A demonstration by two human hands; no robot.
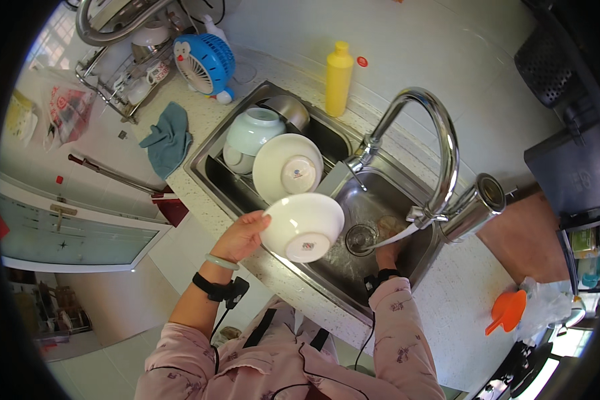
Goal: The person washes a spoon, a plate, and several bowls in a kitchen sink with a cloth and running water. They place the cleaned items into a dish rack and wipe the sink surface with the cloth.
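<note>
My left hand [242, 236] grips the rim of a white bowl [305, 225], its foot facing me, above the divider between two basins. My right hand [390, 245] is low in the right steel sink basin [340, 280], beside the drain strainer [361, 240]; it is partly behind the stream of water, and whether it holds something is not clear. The water runs from the chrome faucet [450, 150]. In the left basin, another white bowl [287, 167] leans upside down against a pale green bowl [255, 131], with a metal bowl [289, 111] behind.
A yellow bottle [339, 80] stands behind the sink. Left of the sink are a blue fan [205, 65], a teal cloth [169, 140] and a dish rack [102, 85]. At right lie an orange scoop [507, 310], a plastic bag [545, 305] and a brown board [520, 240].
</note>
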